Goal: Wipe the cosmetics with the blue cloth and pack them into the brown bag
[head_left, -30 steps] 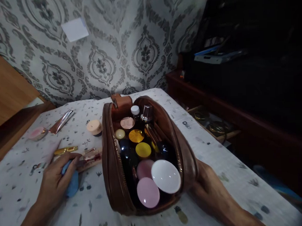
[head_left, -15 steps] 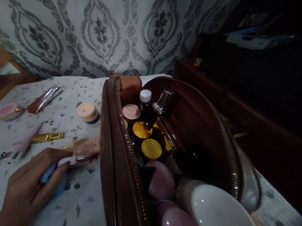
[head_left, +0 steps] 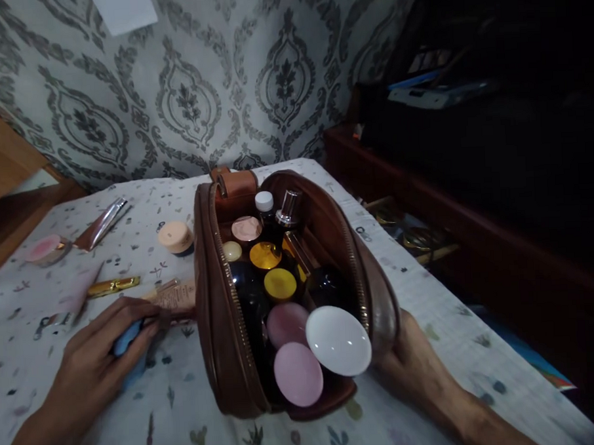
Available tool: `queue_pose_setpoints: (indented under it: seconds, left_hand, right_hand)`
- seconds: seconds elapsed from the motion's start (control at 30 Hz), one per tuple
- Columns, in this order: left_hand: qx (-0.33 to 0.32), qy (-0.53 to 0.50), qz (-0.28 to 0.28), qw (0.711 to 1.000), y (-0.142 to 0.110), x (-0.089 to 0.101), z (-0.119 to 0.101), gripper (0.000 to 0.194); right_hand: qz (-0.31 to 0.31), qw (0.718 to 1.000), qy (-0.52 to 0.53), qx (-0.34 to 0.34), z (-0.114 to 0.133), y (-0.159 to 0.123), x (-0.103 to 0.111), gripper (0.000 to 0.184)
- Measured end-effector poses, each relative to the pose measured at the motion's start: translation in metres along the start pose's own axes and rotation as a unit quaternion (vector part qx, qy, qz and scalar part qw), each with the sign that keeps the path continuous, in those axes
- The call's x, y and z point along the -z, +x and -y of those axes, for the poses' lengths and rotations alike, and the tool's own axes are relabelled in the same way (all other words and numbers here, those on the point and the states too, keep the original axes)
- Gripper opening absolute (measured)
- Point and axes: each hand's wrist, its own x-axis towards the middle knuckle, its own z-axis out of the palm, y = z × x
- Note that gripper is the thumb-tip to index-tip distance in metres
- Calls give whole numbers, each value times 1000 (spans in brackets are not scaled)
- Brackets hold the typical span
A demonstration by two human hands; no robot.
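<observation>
left hand [head_left: 103, 346] holds a blue item [head_left: 128, 336] — right hand [head_left: 408, 349], grip hidden, touches brown bag [head_left: 217, 324].

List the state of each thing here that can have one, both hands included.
Brown bag: unzipped, gaping, filled
Left hand: curled around blue item
Right hand: against bag's right side, fingers hidden
White-capped bottle: capped, inside bag
Peach-topped jar: closed, standing on cloth
Silver-ended tube: lying down
Gold tube: lying down
</observation>
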Motion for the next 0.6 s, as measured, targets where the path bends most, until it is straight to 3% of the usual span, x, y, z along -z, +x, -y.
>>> queue_pose_setpoints:
  seconds: [0.1,0.23,0.47,0.6]
  left_hand:
    - [-24,-6,47,999,4,7,1,11]
    - [-6,31,72,997,-4,9,5,18]
    - [-31,141,54,988,-15,7,6,33]
    - [34,72,73,994,-11,17,1,33]
  right_hand:
    - [-4,1000,-6,19,2,1,1,22]
    - [4,1000,-23,17,12,4,4,24]
    - [1,1000,-16,22,22,8,6,27]
    - [-3,1000,-1,22,11,5,3,23]
